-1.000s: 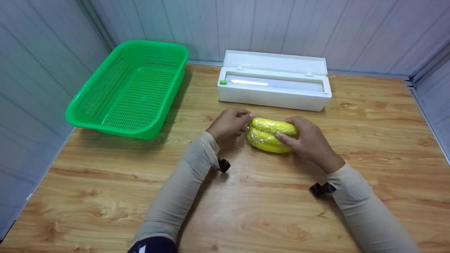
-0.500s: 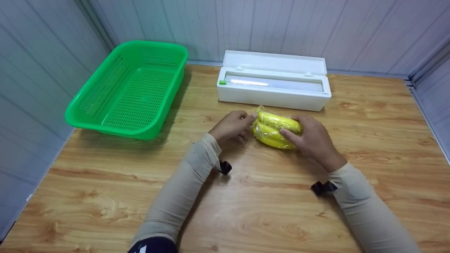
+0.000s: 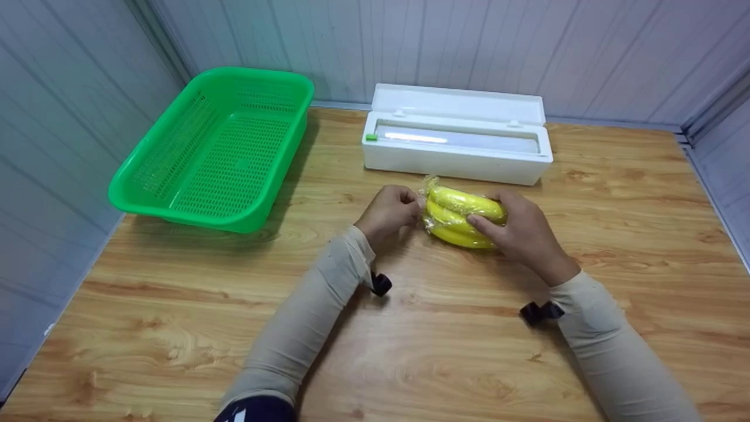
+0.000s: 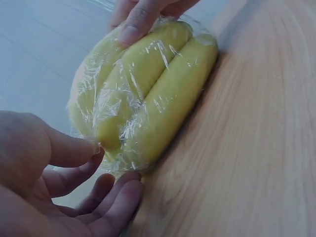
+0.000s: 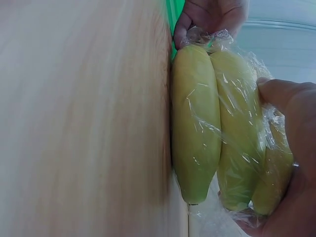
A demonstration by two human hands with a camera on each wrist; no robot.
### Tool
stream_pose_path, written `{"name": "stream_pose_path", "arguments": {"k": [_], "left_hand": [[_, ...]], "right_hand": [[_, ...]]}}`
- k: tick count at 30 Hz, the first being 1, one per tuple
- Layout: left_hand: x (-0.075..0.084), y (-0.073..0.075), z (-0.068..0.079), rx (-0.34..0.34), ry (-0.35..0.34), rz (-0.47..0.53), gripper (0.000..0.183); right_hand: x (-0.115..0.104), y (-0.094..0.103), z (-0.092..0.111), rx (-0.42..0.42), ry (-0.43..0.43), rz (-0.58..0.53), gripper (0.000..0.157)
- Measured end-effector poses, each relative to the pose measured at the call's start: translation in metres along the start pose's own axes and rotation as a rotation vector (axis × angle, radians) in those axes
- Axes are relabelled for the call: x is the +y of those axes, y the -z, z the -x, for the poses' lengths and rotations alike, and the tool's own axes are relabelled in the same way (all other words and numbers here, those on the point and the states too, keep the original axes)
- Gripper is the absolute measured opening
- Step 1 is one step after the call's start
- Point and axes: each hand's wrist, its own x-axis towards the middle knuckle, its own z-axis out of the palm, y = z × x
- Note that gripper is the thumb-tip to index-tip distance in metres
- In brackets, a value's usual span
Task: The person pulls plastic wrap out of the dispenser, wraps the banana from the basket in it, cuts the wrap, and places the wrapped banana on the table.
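Note:
A bunch of yellow bananas (image 3: 463, 204), wrapped in clear cling film (image 3: 431, 183), is near the middle of the wooden table. My right hand (image 3: 523, 234) grips its right end, thumb across the top and fingers round the far side. At the left end, my left hand (image 3: 388, 214) pinches the film between thumb and forefinger. In the left wrist view the film lies wrinkled over the bananas (image 4: 170, 94), and the other fingers curl below their tips. The right wrist view shows film gathered at the end of the bananas (image 5: 197, 118) by the left hand (image 5: 212, 17).
Behind the hands stands a white cling film box (image 3: 457, 164), its lid raised and a roll (image 3: 457, 138) inside. A green slotted plastic basket (image 3: 275, 193) is at the back left of the wooden table (image 3: 433, 363). Panelled walls (image 3: 469, 47) border the table's back and sides.
The bananas have shifted slightly right and turned, their left end swinging away from me. The left hand has moved a little right, and film now sticks up at that end. Basket and box have not moved.

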Motion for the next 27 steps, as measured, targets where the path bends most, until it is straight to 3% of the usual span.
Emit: {"name": "stream_pose_path", "arguments": {"k": [9,16,19,23,27], "left_hand": [[-0.0017,-0.0054,-0.0040,0.123,-0.055,-0.115,0.010],[-0.0049,-0.0078,-0.0047,0.126,-0.067,0.025,0.007],[-0.0053,-0.0089,-0.0048,0.129,-0.102,0.034,0.010],[-0.0058,-0.0100,-0.0058,0.166,-0.155,-0.045,0.016],[-0.0061,-0.0083,-0.0045,0.206,-0.237,-0.188,0.018]], "right_hand": [[0.0005,-0.0009,0.0007,0.000,0.009,0.017,0.041],[0.0000,-0.0013,0.0003,-0.001,0.017,0.025,0.041],[0.0001,-0.0012,0.0000,-0.002,0.018,0.034,0.041],[0.0000,-0.0009,0.0002,-0.004,0.016,0.030,0.041],[-0.0002,-0.0011,0.0005,-0.007,0.014,0.019,0.041]]}}
